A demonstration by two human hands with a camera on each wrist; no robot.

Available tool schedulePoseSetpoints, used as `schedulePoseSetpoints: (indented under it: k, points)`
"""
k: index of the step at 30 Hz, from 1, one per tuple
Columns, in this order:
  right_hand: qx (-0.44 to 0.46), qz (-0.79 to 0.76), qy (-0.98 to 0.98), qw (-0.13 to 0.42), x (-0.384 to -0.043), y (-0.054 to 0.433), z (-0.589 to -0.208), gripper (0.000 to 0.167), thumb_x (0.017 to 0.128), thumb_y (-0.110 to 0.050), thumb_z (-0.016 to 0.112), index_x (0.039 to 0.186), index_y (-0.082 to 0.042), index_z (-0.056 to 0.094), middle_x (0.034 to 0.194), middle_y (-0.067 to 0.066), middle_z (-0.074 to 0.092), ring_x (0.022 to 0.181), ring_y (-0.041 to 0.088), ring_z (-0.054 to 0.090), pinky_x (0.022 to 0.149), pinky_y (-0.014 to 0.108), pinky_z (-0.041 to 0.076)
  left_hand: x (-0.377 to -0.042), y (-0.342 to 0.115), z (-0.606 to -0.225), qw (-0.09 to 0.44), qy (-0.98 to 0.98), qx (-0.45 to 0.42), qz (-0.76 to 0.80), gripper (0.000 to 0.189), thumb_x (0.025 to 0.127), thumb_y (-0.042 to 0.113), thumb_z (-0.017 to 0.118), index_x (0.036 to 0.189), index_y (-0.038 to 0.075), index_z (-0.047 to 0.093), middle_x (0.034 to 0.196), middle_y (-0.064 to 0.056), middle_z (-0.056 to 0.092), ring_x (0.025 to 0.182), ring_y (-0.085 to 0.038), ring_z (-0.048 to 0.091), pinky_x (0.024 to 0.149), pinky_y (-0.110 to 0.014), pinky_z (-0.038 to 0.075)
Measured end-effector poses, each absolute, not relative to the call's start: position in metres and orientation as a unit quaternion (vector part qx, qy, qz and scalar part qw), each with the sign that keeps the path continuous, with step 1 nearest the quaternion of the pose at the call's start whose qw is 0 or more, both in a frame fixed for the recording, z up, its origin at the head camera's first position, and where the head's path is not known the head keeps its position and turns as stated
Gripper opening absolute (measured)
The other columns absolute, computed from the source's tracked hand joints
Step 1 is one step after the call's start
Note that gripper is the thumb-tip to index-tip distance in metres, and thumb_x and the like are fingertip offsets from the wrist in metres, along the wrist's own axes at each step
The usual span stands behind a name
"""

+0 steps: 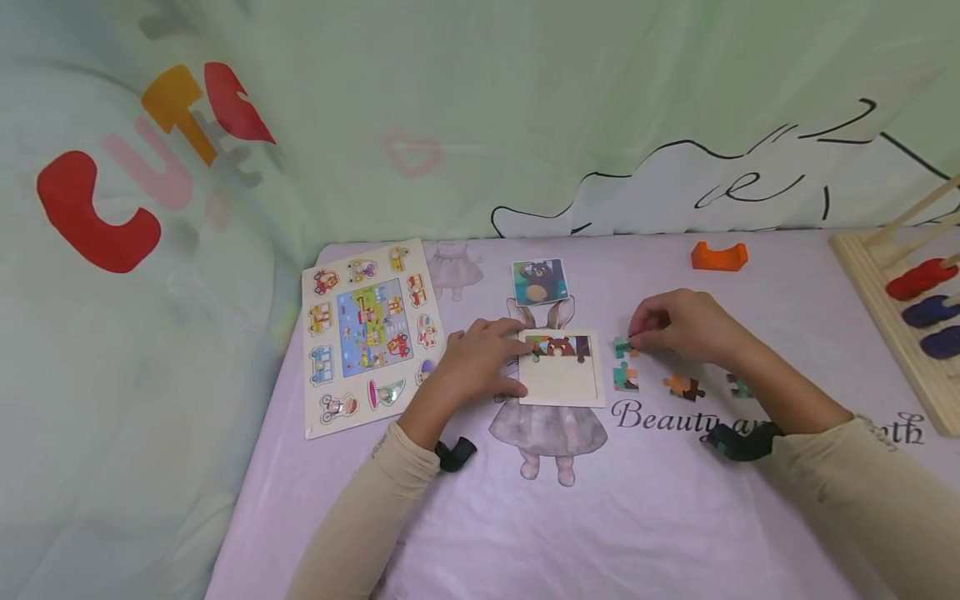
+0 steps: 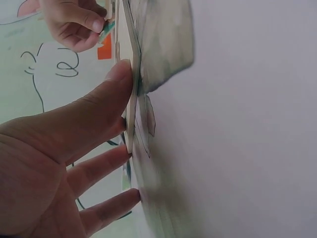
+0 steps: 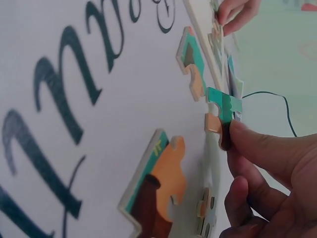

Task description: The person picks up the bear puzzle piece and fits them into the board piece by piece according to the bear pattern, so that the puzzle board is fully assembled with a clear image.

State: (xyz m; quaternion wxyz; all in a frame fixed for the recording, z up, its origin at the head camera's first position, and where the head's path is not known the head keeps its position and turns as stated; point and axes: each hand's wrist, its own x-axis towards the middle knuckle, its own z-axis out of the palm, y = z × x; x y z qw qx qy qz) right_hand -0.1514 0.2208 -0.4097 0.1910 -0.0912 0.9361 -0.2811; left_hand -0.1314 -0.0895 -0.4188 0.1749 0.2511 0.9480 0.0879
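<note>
My right hand point(image 1: 686, 329) pinches a green and orange jigsaw piece point(image 3: 225, 109) between thumb and fingers, just right of a small wooden puzzle tray point(image 1: 561, 385). Pieces showing a brown bear's face point(image 1: 558, 347) fill the tray's upper part; the lower part is bare wood. My left hand point(image 1: 480, 358) rests at the tray's left side, its thumb and fairly straight fingers touching it. Below the held piece lies another green jigsaw piece point(image 1: 626, 378). An orange and brown piece point(image 1: 684, 386) and a green one point(image 1: 738, 386), partly behind the right forearm, lie farther right.
Behind the tray is a bear picture card point(image 1: 540, 282). At left lies a vehicle peg puzzle board point(image 1: 360, 400). An orange block point(image 1: 719, 257) sits at the back, and a wooden frame with coloured beads point(image 1: 885, 333) stands at right. Curtains border the table's back and left.
</note>
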Motion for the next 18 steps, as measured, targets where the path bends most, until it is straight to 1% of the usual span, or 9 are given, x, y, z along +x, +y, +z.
schedulePoseSetpoints:
  k: [6, 9, 13, 18]
  points:
    - [-0.072, -0.317, 0.924, 0.203, -0.151, 0.22, -0.406, 0.015, 0.09, -0.024, 0.079, 0.1, -0.014, 0.074, 0.088, 0.002, 0.072, 0.09, 0.026, 0.056, 0.07, 0.032, 0.049, -0.131, -0.088, -0.418, 0.177, 0.947, 0.253, 0.089, 0.073, 0.082, 0.05, 0.082, 0.148, 0.033, 0.054, 0.162, 0.004, 0.04, 0.144, -0.03, 0.04, 0.112, -0.064, 0.037]
    - [-0.07, -0.33, 0.919, 0.205, -0.15, 0.217, -0.405, 0.018, 0.091, -0.027, 0.079, 0.103, -0.014, 0.075, 0.091, 0.001, 0.074, 0.093, 0.026, 0.057, 0.073, 0.031, 0.049, -0.13, -0.088, -0.418, 0.177, 0.947, 0.251, 0.091, 0.074, 0.082, 0.049, 0.082, 0.148, 0.032, 0.054, 0.162, 0.003, 0.04, 0.146, -0.03, 0.038, 0.113, -0.066, 0.035]
    - [-0.072, -0.349, 0.911, 0.208, -0.149, 0.212, -0.404, 0.018, 0.091, -0.026, 0.078, 0.104, -0.014, 0.075, 0.093, 0.001, 0.075, 0.095, 0.025, 0.059, 0.077, 0.031, 0.05, -0.129, -0.087, -0.419, 0.177, 0.947, 0.249, 0.097, 0.075, 0.082, 0.049, 0.082, 0.149, 0.03, 0.053, 0.162, 0.002, 0.04, 0.147, -0.031, 0.037, 0.114, -0.068, 0.033]
    - [-0.083, -0.373, 0.899, 0.214, -0.148, 0.203, -0.404, 0.016, 0.092, -0.024, 0.077, 0.104, -0.013, 0.076, 0.093, 0.002, 0.074, 0.092, 0.024, 0.061, 0.075, 0.028, 0.054, -0.129, -0.086, -0.419, 0.177, 0.947, 0.247, 0.102, 0.075, 0.082, 0.048, 0.082, 0.149, 0.029, 0.053, 0.162, 0.002, 0.04, 0.147, -0.032, 0.037, 0.114, -0.068, 0.033]
